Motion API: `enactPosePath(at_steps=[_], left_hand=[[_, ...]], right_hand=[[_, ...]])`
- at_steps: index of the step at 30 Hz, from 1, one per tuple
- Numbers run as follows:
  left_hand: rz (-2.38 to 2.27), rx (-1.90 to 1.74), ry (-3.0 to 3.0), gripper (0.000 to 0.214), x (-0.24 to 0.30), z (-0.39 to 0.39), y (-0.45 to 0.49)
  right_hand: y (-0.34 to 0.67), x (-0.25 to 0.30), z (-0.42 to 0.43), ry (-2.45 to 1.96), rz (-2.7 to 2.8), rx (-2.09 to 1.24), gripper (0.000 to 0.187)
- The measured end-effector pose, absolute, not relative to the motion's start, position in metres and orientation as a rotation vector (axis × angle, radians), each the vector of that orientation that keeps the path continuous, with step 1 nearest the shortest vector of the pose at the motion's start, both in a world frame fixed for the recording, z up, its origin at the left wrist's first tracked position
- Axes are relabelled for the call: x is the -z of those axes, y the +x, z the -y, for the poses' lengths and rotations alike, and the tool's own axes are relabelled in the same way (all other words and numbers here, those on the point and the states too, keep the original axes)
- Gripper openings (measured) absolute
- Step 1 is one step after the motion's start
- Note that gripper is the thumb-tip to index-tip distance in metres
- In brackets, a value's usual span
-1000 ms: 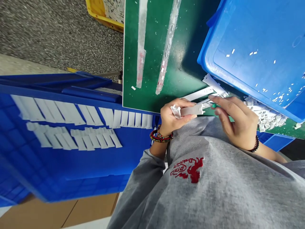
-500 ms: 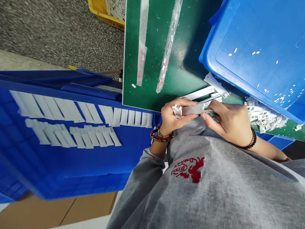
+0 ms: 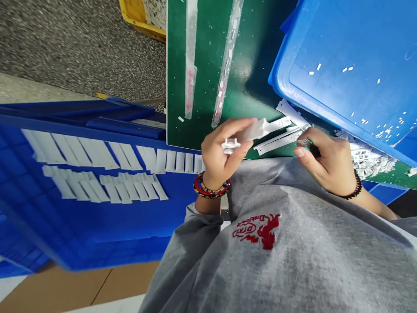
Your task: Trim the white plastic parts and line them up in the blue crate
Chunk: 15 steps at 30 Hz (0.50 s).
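Note:
My left hand (image 3: 216, 154) grips a white plastic strip part (image 3: 252, 131), fingers on one side and thumb on the other; a notched end sticks out near the palm. My right hand (image 3: 329, 161) is apart from that part, thumb and index finger pinched around a small object, clear at the tip with a bit of green, mostly hidden by the fingers. Between and behind the hands, several flat white strips (image 3: 280, 143) with cut-outs lie on the green table (image 3: 205, 134).
A large blue bin (image 3: 325, 34) with small white scraps stands at the right, beside a pile of white offcuts (image 3: 374, 158). Left is a blue crate (image 3: 124, 226) with rows of white parts (image 3: 87, 152). A yellow container (image 3: 140, 21) sits on the floor.
My hands have moved apart. My left hand has shifted left and turned the white part upward; my right hand has drawn away from it to the right with the small object.

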<state>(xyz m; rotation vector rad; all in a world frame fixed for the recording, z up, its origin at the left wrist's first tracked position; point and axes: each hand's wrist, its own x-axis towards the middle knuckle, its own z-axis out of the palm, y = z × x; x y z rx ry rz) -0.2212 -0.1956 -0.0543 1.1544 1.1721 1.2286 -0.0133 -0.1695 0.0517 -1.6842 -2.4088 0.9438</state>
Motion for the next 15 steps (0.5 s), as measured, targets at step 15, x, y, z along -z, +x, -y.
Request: enactPosePath(at_steps=[15], left_hand=[[-0.974, -1.014, 1.242, 0.020, 0.024, 0.191, -0.205]], right_hand=[[-0.023, -0.064, 0.177, -1.539, 2.290, -0.972, 0.030]])
